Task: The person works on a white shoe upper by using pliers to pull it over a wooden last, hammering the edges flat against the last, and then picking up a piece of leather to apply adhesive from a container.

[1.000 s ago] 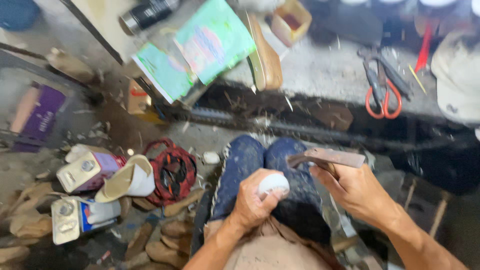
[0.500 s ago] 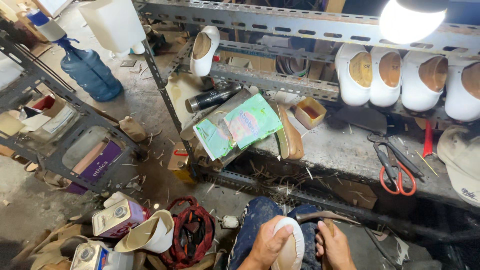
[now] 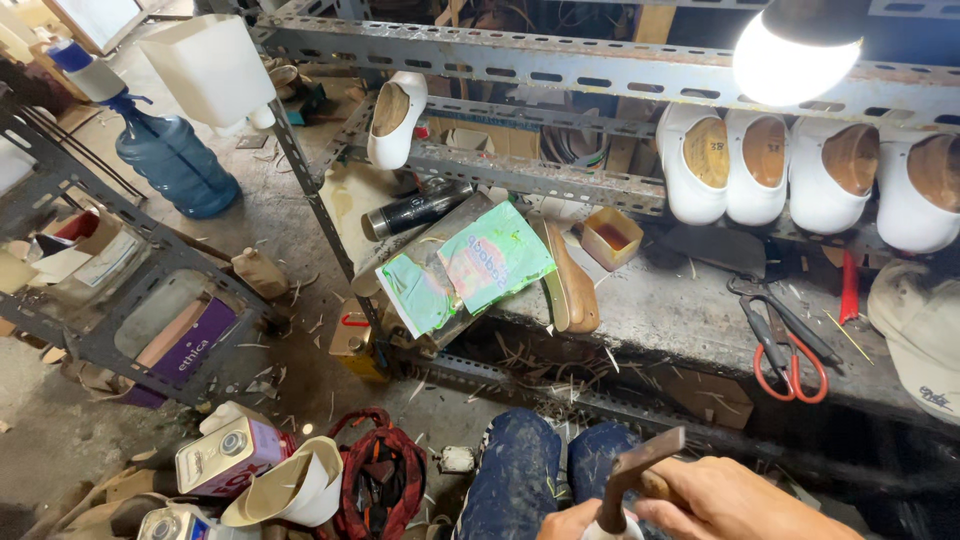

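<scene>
My right hand (image 3: 735, 500) sits at the bottom edge, closed around the handle of a rusty brown hammer (image 3: 640, 458) whose head points up and to the right. Just left of it, my left hand (image 3: 562, 522) is mostly cut off by the frame edge. It grips a white shoe last (image 3: 603, 533), and only a sliver of the last shows under the hammer's handle. Both hands rest over my knees in stained blue jeans (image 3: 520, 470).
A workbench (image 3: 680, 310) ahead carries red-handled scissors (image 3: 790, 352), a green packet (image 3: 470, 265), a wooden sole (image 3: 572, 280) and a small box (image 3: 610, 236). White shoe lasts (image 3: 770, 165) line the metal shelf under a bright bulb (image 3: 800, 50). Tins (image 3: 225, 455) and a red bag (image 3: 380, 480) lie on the floor.
The view has tilted up toward the shelf, so my hands have dropped to the bottom edge. The white last is almost out of view, and the hammer now stands over it.
</scene>
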